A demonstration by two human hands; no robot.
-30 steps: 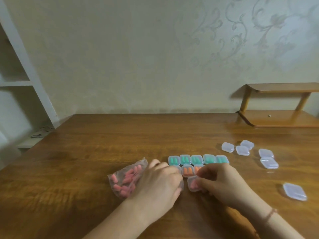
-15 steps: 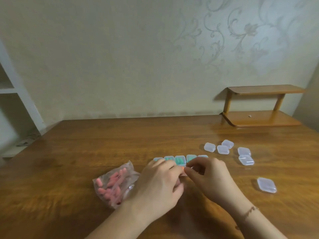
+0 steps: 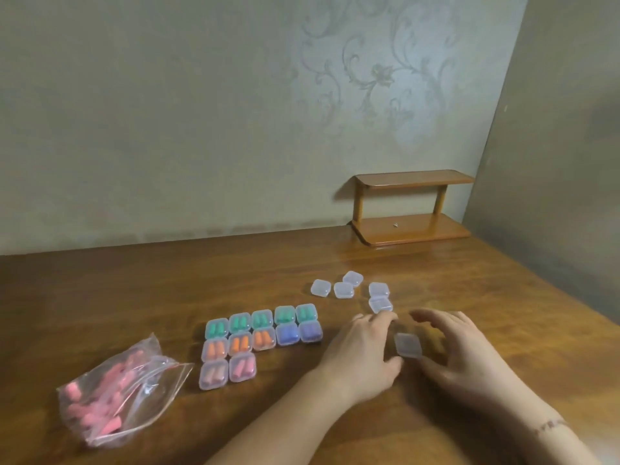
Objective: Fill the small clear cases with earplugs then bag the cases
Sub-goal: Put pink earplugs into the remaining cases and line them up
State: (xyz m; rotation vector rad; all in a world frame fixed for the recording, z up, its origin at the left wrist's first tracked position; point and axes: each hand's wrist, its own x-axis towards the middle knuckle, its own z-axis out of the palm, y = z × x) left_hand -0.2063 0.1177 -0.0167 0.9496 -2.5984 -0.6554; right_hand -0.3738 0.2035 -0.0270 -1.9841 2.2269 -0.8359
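Observation:
An empty clear case (image 3: 408, 345) lies on the wooden table (image 3: 167, 290) between my two hands. My left hand (image 3: 360, 352) lies just left of it, fingers loosely spread and holding nothing. My right hand (image 3: 459, 355) hovers to its right, fingers relaxed and arched around the case without gripping it. Several filled cases (image 3: 261, 340) sit in rows to the left, with green, orange, blue and pink earplugs inside. A zip bag of pink earplugs (image 3: 110, 394) lies at the far left. Several more empty cases (image 3: 352, 288) sit beyond my hands.
A small two-tier wooden shelf (image 3: 412, 209) stands on the table at the back right, against the patterned wall. The table's right edge runs diagonally near a side wall.
Both hands left the rows of filled cases and moved right to the lone empty case. The view swung right, so the bag and the rows now lie further left.

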